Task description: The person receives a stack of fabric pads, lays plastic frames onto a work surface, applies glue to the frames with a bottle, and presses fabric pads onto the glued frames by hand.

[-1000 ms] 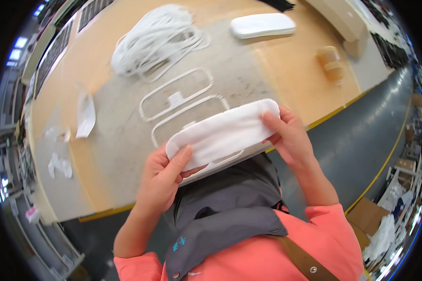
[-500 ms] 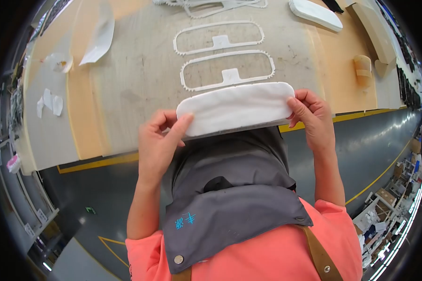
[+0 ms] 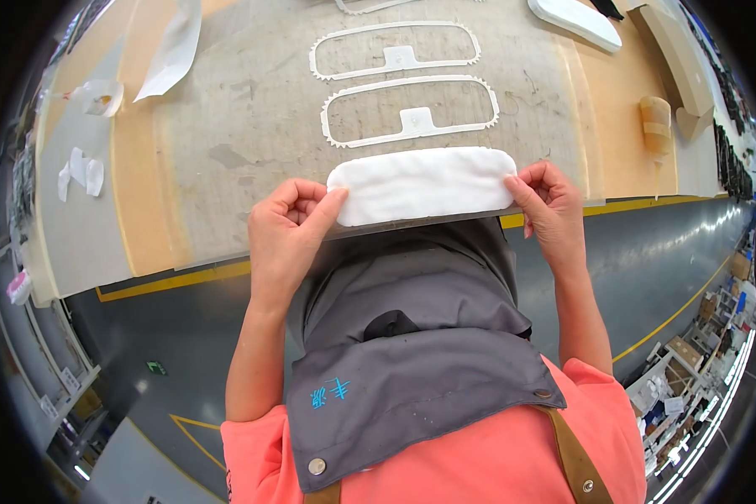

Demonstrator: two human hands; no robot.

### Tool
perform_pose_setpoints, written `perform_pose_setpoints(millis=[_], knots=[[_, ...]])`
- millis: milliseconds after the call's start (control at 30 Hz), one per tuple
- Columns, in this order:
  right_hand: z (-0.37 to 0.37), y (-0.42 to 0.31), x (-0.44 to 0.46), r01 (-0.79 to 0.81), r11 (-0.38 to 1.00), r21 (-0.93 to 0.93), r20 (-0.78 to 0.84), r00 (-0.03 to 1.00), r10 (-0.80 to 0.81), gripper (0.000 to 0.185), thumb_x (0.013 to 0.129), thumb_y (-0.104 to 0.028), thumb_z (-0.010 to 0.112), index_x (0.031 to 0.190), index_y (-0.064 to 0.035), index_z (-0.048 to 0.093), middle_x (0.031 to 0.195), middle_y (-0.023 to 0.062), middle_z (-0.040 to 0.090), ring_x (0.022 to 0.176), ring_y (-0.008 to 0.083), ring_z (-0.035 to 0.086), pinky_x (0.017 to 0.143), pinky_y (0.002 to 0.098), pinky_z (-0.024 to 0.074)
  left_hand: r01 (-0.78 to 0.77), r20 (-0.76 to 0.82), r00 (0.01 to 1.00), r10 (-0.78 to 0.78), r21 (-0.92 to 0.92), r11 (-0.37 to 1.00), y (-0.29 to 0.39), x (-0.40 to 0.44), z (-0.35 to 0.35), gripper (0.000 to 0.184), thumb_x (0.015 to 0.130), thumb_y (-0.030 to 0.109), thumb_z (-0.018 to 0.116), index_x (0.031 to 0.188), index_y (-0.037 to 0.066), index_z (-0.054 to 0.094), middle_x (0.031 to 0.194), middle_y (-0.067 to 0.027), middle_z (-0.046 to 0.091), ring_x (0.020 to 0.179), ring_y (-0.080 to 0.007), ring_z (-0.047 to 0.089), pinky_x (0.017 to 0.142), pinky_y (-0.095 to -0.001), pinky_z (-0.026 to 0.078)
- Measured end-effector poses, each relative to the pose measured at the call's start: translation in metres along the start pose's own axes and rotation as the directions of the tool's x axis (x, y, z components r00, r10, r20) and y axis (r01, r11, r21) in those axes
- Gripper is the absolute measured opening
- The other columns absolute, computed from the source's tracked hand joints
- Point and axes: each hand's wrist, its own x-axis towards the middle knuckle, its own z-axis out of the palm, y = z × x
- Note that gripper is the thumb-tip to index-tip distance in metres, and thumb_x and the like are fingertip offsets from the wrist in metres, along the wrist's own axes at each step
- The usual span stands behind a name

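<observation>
A long white padded piece with rounded ends lies level at the table's front edge, between my two hands. My left hand pinches its left end between thumb and fingers. At the right end, my right hand pinches the same piece. Just beyond it on the table is a thin white oval frame with small teeth and a central tab. A second frame of the same kind lies behind the first.
A stack of white pads sits at the back right, near a roll of amber tape and a cardboard piece. On the left are a curved white sheet and white scraps. The table ends just before my body.
The view has tilted and shifted, so the frames appear higher. Both hands have brought the white piece from a slanted pose to a level one at the table edge, still gripping its ends.
</observation>
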Motion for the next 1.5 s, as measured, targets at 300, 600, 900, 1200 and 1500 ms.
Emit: perform_pose_setpoints(millis=[300,600,900,1200,1500], knots=[[0.005,-0.001,0.001,-0.038,0.998,-0.054,-0.053,0.998,0.036,0.019,0.093,-0.017,0.075,0.087,-0.0034,0.062,0.067,-0.0047,0.055,0.054,-0.0006,0.043,0.040,0.0189,0.0329,-0.009,-0.032,0.999,0.010,0.008,1.000,-0.006,0.002,0.004,0.018,0.088,0.014,0.078,0.084,-0.001,0.068,0.066,0.0077,0.055,0.058,0.0010,0.044,0.053,-0.0169,0.034],[0.004,-0.002,0.002,-0.086,0.993,-0.076,-0.064,0.995,0.082,0.019,0.091,-0.014,0.076,0.085,-0.0027,0.061,0.067,-0.0044,0.055,0.052,-0.0004,0.043,0.042,0.0187,0.0315,0.003,-0.014,1.000,-0.003,0.036,0.999,-0.001,0.000,0.005,0.015,0.090,0.007,0.076,0.084,0.001,0.065,0.067,0.0084,0.054,0.058,0.0034,0.043,0.051,-0.0148,0.030],[0.003,0.000,0.001,-0.108,0.994,-0.032,-0.059,0.993,0.106,0.019,0.089,-0.010,0.078,0.085,-0.0028,0.062,0.071,-0.0057,0.055,0.061,-0.0014,0.043,0.054,0.0154,0.0344,0.082,-0.017,0.997,-0.082,0.018,0.996,0.004,0.000,0.005,0.014,0.089,0.003,0.077,0.083,0.001,0.064,0.066,0.0089,0.053,0.058,0.0033,0.043,0.052,-0.0143,0.033],[0.006,0.000,0.000,-0.135,0.991,0.021,-0.071,0.988,0.136,0.017,0.091,-0.006,0.076,0.086,-0.0034,0.060,0.070,-0.0071,0.054,0.059,-0.0015,0.043,0.051,0.0159,0.0324,0.054,-0.069,0.996,-0.051,0.039,0.998,0.003,-0.001,0.009,0.015,0.085,0.006,0.080,0.081,0.001,0.067,0.061,0.0065,0.055,0.055,0.0014,0.045,0.050,-0.0160,0.036],[0.008,0.001,0.000,-0.118,0.993,-0.021,-0.114,0.987,0.115,0.017,0.091,-0.006,0.075,0.084,-0.0047,0.059,0.066,-0.0082,0.052,0.056,-0.0024,0.041,0.047,0.0169,0.0281,0.018,-0.121,0.993,-0.009,0.074,0.997,0.000,0.000,0.013,0.014,0.083,0.005,0.080,0.079,0.002,0.068,0.056,0.0072,0.049,0.052,0.0001,0.039,0.048,-0.0187,0.031]])
